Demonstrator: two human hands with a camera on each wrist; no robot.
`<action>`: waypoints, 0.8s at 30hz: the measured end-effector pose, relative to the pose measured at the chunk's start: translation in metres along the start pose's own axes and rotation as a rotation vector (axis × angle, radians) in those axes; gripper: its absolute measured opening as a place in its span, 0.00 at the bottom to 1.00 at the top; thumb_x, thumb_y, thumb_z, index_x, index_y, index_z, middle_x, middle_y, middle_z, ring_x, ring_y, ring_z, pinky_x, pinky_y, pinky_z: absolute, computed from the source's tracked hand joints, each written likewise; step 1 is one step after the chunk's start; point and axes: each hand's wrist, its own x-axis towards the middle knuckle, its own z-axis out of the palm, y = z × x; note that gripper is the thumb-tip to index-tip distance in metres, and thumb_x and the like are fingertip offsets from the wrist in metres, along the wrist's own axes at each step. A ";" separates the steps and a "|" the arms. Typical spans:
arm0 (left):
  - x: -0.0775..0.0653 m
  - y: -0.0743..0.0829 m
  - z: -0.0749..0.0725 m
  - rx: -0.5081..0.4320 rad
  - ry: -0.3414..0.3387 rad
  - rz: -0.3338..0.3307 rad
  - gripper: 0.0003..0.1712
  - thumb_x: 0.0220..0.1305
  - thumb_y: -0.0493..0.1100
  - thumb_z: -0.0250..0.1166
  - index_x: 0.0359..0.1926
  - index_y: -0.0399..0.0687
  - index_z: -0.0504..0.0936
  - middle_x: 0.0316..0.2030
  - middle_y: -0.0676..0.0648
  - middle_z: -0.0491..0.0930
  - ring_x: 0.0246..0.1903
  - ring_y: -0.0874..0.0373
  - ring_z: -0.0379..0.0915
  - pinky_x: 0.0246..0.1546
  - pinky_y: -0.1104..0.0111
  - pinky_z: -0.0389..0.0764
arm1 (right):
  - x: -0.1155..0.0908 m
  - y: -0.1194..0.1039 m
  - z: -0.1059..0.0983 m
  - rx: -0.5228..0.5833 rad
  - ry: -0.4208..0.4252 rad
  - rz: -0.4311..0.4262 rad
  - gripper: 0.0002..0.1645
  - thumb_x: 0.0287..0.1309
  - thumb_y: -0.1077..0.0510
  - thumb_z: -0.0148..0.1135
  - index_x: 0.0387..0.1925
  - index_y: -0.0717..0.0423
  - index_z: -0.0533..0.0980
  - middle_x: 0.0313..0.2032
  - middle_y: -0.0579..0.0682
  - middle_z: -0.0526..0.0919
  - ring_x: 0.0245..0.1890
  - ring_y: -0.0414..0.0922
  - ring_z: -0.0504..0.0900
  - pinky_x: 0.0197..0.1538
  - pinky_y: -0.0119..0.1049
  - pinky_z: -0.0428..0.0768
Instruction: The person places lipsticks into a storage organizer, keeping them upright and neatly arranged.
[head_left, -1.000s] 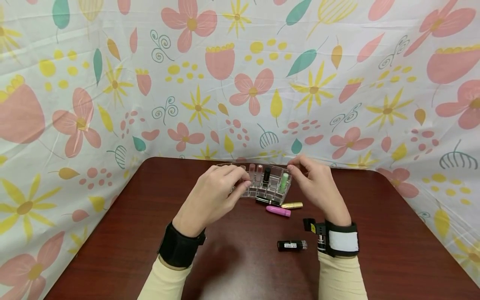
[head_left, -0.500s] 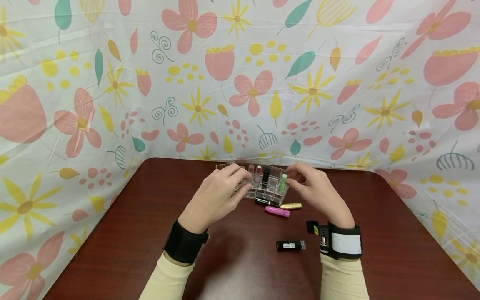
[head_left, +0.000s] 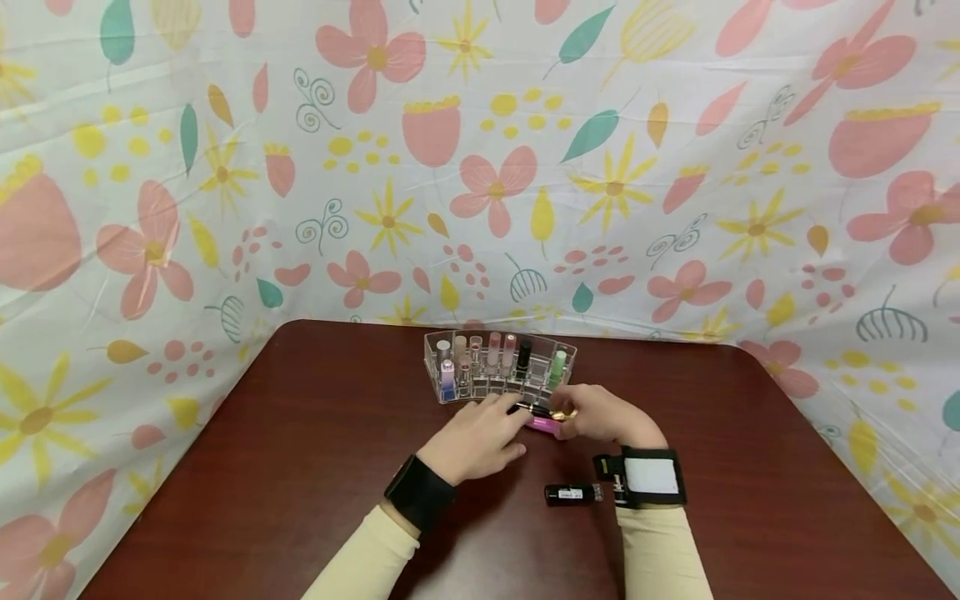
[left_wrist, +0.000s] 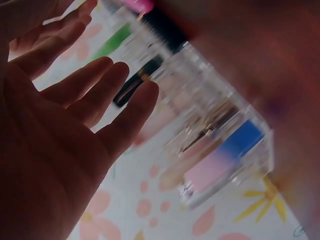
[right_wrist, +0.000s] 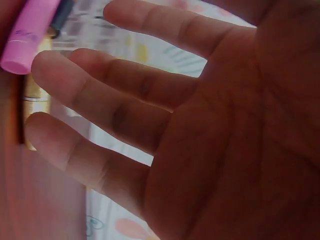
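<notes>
Left hand (head_left: pixel 478 439) and right hand (head_left: pixel 602 415) dropped from clear organizer (head_left: pixel 540 367) to black tube (head_left: pixel 536 410) and pink tube (head_left: pixel 543 426); fingers loosely spread on both, tubes near fingertips, contact unclear.

From the head we look forward and down; both wrist views, close past the fingers (right_wrist: pixel 100 100), share the pink tube (right_wrist: pixel 29 40).

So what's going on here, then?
Someone has both hands out over the table. The left hand is by a black tube lying before a clear organizer; the right hand is by a pink tube and a gold tube, with no grip showing. Other lipstick-like tubes stand in the organizer; a clear-ended black tube lies nearer the person.
</notes>
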 end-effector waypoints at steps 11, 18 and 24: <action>0.003 0.009 0.021 0.005 -0.080 0.018 0.28 0.70 0.55 0.65 0.67 0.57 0.73 0.66 0.49 0.74 0.62 0.51 0.74 0.53 0.53 0.82 | 0.012 0.006 0.012 -0.025 -0.024 0.015 0.19 0.52 0.65 0.74 0.47 0.57 0.82 0.32 0.51 0.81 0.31 0.42 0.75 0.35 0.36 0.75; 0.003 0.011 0.030 0.017 -0.064 0.038 0.23 0.69 0.54 0.66 0.62 0.57 0.78 0.61 0.50 0.77 0.57 0.53 0.76 0.48 0.56 0.83 | 0.017 0.006 0.019 0.014 -0.055 0.006 0.13 0.52 0.70 0.70 0.39 0.55 0.81 0.25 0.49 0.77 0.24 0.41 0.73 0.30 0.34 0.72; 0.002 0.014 0.033 0.042 -0.070 0.046 0.17 0.69 0.54 0.65 0.56 0.60 0.82 0.56 0.51 0.80 0.53 0.54 0.77 0.43 0.61 0.82 | 0.021 0.003 0.027 0.040 -0.101 0.086 0.11 0.49 0.70 0.71 0.32 0.55 0.79 0.22 0.47 0.78 0.19 0.41 0.74 0.24 0.32 0.71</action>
